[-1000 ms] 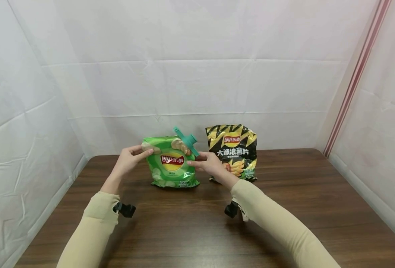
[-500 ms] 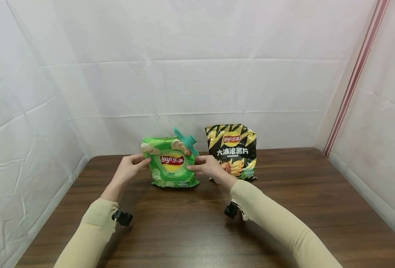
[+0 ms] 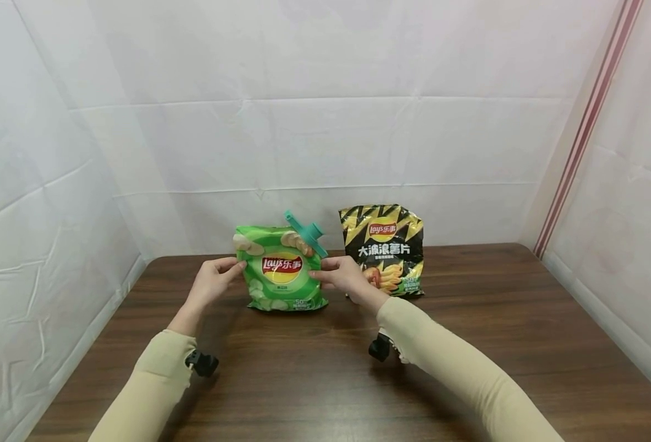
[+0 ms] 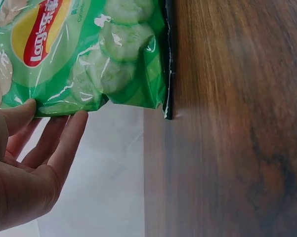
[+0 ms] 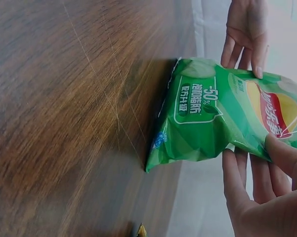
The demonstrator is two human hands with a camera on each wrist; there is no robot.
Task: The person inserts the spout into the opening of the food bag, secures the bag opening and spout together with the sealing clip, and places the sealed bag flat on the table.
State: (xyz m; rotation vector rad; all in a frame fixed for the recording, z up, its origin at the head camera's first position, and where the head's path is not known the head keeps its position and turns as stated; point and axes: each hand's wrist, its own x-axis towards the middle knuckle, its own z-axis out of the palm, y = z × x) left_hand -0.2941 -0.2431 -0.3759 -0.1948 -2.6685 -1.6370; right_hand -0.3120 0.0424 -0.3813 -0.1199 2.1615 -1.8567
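A green bag of Lay's potato chips (image 3: 281, 279) stands upright on the table in the head view. My left hand (image 3: 215, 279) pinches its left edge, thumb in front and fingers behind, as the left wrist view also shows. Opposite it, my right hand (image 3: 347, 276) holds the right edge, the thumb (image 5: 281, 148) on the front face and the other fingers at the back. A teal bag clip (image 3: 306, 233) with a round spout sits slanted across the bag's upper right corner. Both wrist views show the bag's bottom edge down at the tabletop.
A black and yellow Lay's chip bag (image 3: 383, 248) stands just right of the green one, partly behind my right hand. White sheeting (image 3: 325, 141) rises behind the dark wooden table (image 3: 298, 374) and along both sides.
My left hand has slid a little down the green bag's left edge. The bag has shifted very slightly left. My right hand keeps its hold, and the black bag stays put.
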